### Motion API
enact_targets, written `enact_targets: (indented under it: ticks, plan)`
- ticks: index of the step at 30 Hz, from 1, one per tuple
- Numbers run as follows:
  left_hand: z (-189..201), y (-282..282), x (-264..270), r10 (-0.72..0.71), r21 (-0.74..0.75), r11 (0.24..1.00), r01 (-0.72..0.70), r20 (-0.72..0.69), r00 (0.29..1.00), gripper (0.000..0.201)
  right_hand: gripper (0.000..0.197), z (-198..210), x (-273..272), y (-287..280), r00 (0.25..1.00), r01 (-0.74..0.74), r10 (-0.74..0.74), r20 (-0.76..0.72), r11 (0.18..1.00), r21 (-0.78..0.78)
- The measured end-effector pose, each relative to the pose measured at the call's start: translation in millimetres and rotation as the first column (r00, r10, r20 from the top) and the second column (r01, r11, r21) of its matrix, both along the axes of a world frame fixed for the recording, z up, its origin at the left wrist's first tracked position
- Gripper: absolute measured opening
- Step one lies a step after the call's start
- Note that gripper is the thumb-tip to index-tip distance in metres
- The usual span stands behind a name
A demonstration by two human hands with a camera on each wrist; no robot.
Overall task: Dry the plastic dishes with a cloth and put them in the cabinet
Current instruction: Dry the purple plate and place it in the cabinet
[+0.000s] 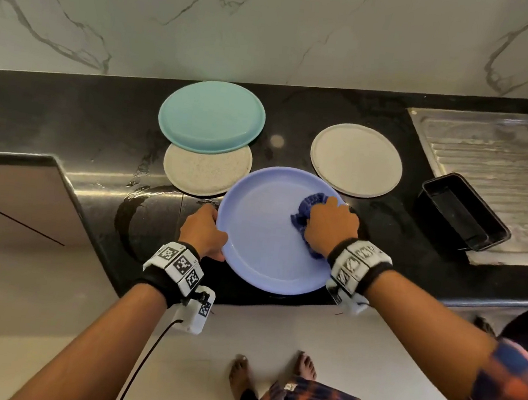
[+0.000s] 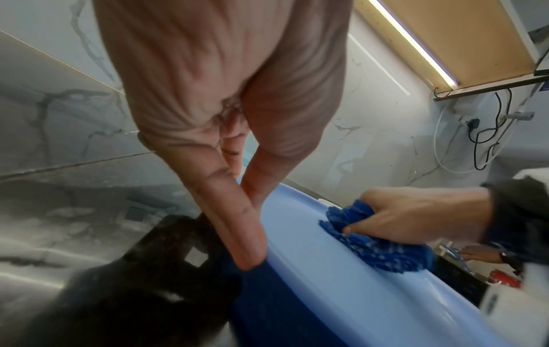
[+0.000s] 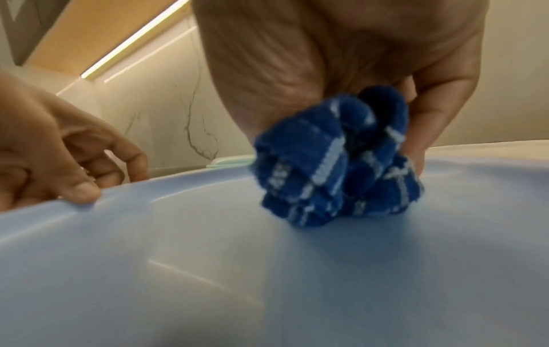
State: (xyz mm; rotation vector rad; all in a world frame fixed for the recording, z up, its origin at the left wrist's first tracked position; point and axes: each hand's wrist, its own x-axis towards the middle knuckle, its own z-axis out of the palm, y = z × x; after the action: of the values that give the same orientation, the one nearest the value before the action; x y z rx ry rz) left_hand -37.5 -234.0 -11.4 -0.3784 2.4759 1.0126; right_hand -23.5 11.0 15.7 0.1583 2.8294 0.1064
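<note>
Nearest, the round periwinkle-blue plastic plate [image 1: 269,233] lies at the near edge of the black stone counter [image 1: 69,114]. On its right side the right hand [image 1: 331,226] has its fingers curled round a bunched blue checked cloth [image 3: 335,162], pressing it to the plate. At the left rim, the left hand [image 1: 204,231] pinches the edge, thumb on top. Wiping well likely means sweeping across to the left rim with that pinch kept firm. Farther off lie a teal plate [image 1: 211,116] overlapping a speckled one [image 1: 206,174], and a beige plate [image 1: 356,159] at right.

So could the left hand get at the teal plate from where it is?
Probably yes, once freed: the left hand holds the blue plate, and the teal plate lies uncovered beyond it, atop a speckled plate, with nothing between.
</note>
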Motion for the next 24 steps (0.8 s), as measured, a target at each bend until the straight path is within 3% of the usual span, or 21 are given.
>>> enact_targets:
  ticks: [4,9,12,16,24]
  plan:
    - [-6,-6,-3,0.022,0.072,0.997,-0.020,-0.027,0.999,0.030,0.032,-6,-43,-28,0.995,-0.074,0.075,-0.060,0.997,0.013]
    - [5,-6,7,0.110,0.230,0.968,-0.101,-0.026,0.994,0.028,0.033,-22,-59,-66,0.990,-0.086,0.075,-0.116,0.991,-0.098]
    - [2,-9,10,0.156,0.320,0.936,-0.146,-0.006,0.988,0.033,0.052,-26,-51,-80,0.983,-0.177,0.165,-0.085,0.972,-0.158]
    - [0,-12,13,0.196,0.430,0.880,-0.201,0.058,0.979,0.042,0.053,-22,-32,-84,0.938,-0.345,0.340,-0.059,0.924,-0.163]
    - [5,-16,18,0.172,0.532,0.820,-0.211,0.123,0.977,0.036,0.056,-21,6,-69,0.843,-0.526,0.536,-0.034,0.810,-0.261]
